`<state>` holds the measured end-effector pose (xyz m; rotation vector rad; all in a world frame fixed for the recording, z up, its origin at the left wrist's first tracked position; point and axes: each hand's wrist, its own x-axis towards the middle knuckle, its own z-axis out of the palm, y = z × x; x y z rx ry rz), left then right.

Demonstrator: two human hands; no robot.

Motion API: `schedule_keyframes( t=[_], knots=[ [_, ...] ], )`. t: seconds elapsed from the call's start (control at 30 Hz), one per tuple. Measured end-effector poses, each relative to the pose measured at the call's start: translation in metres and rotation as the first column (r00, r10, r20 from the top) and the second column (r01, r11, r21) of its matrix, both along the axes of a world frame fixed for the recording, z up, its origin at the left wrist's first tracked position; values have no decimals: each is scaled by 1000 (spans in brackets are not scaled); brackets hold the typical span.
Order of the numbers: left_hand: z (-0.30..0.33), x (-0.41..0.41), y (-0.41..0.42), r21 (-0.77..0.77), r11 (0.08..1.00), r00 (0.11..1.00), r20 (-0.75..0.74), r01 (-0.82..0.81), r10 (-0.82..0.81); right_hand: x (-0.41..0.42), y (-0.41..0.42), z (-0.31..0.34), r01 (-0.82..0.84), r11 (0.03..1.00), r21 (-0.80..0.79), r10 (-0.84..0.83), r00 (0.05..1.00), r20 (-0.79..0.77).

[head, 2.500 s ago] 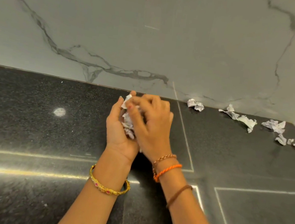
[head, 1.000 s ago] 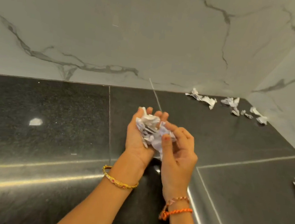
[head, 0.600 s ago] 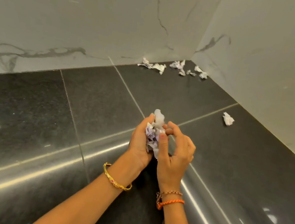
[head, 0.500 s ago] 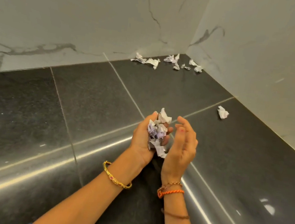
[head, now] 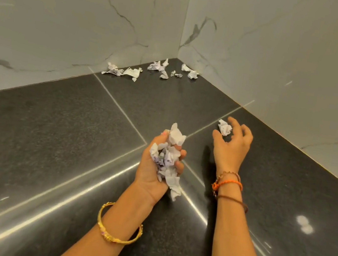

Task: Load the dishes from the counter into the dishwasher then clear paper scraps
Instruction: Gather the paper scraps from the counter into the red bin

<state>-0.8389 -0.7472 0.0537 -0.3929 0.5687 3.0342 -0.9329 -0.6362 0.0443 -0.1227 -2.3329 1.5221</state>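
My left hand (head: 153, 169) holds a bunch of crumpled white paper scraps (head: 169, 160), fingers curled around it above the black counter (head: 54, 133). My right hand (head: 232, 145) is stretched forward to the right, fingers spread and loosely bent, just over a single crumpled scrap (head: 224, 127) lying on the counter. Its fingers are not closed on that scrap. Several more scraps (head: 156, 70) lie scattered in the far corner along the wall.
The counter is dark polished stone with light seams. White marble walls (head: 280, 67) meet in a corner behind the scattered scraps and border the counter on the right. No dishes are in view.
My right hand has left the bunch and moved forward and right to the lone scrap. My left hand alone keeps the bunch. The view has turned towards the corner.
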Motion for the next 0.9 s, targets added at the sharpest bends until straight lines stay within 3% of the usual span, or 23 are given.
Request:
schedule_keyframes(
  t=[0.1,0.17,0.23,0.3,0.37,0.4,0.47,0.53,0.57,0.67,0.83,0.9],
  knots=[
    [-9,4,-7,28,999,997,-77,33,-31,-20,1,-6,-55,922,384,31,997,69],
    [-10,3,-8,21,999,996,-81,35,-33,-24,0,-9,-74,884,462,50,997,64],
    [-8,1,-8,32,999,997,-67,34,-32,-19,0,-9,-37,906,421,38,999,6],
    [-8,1,-9,32,999,999,-48,20,-19,-9,-2,-7,-41,971,234,55,997,-56],
    [-9,2,-9,36,999,999,-42,9,-7,4,-8,1,-106,989,-107,102,994,-44],
    [-7,3,-8,45,999,999,-49,15,-12,11,-11,8,-146,927,-345,146,989,-26],
    [-7,7,-7,38,999,999,-37,17,-16,30,-17,25,-184,645,-741,277,961,2],
    [-6,11,-7,12,998,998,-8,58,-58,49,-20,36,-189,444,-876,364,931,-16],
    [1,16,-5,-4,998,998,16,60,-60,60,-20,40,-210,419,-883,394,919,-31],
    [9,31,4,-15,999,998,53,38,-37,97,-22,42,-328,518,-790,454,888,-70],
    [22,69,17,199,979,998,-55,45,-35,162,-27,36,-398,672,-624,435,895,-103],
    [24,90,20,312,945,991,-118,100,-66,187,-30,38,-362,662,-656,388,915,-114]
  ],
)
